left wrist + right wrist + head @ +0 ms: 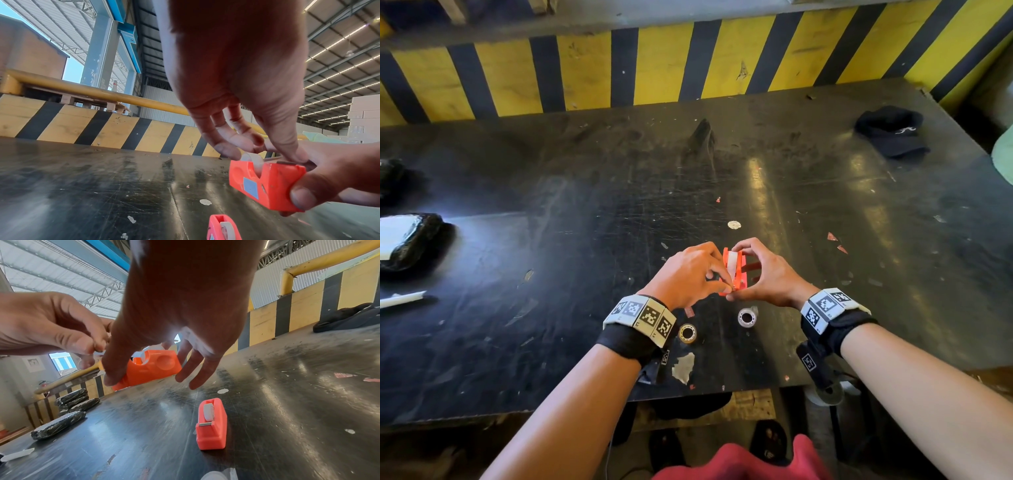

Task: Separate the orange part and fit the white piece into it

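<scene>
An orange tape dispenser [737,274] with a whitish tape roll [252,160] in it is held just above the black table [585,212]. My right hand [732,272] grips its body, thumb on the near end and fingers over the far side. My left hand [720,282] pinches the tape end at the cutter edge between thumb and fingers. A second orange dispenser [211,423] stands on the table below the right hand; the head view shows little of it behind that hand.
Two small tape rolls [687,333] [747,317] lie near the table's front edge. A black cap [892,132] sits far right. Black wrapped bundles [410,236] and a white strip [402,299] lie at the left. A yellow-black striped barrier [688,61] runs behind.
</scene>
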Motion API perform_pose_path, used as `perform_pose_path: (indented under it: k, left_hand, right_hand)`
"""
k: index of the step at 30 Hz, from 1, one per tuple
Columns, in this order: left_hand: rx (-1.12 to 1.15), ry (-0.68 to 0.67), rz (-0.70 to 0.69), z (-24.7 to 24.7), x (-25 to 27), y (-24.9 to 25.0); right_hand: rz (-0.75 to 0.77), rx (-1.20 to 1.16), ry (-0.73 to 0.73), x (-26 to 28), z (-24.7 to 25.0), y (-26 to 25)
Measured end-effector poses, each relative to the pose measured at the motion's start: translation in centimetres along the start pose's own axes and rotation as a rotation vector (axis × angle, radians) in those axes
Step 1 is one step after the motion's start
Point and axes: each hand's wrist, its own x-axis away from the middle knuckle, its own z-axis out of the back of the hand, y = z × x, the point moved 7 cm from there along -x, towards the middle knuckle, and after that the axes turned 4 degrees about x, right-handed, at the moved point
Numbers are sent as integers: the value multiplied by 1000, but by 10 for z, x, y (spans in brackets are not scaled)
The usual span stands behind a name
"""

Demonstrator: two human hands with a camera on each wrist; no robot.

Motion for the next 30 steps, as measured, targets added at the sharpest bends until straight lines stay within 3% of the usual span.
perform_pose_path:
  k: [8,15,20,24,27,30]
  left_hand:
    - [-41,15,-9,-9,-2,-9]
    - [234,54,11,-11,-6,-17]
    - [588,139,170,-18,-4,-36]
    - [590,238,286,-18,-4,-47]
    - [627,184,380,-22,-6,-50]
    - [589,163,344,-21,-7,-47]
  right_hand:
    - [5,-48,10,-2,6,3]
    - [2,-82,-29,-2,0,2]
    - [5,-76,-48,0,-5,2]
    - [12,-87,-47,-3,-6,-3]
    - [12,-91,-53,-5,-6,-5]
    - [15,-91,-65,-5,-7,-8]
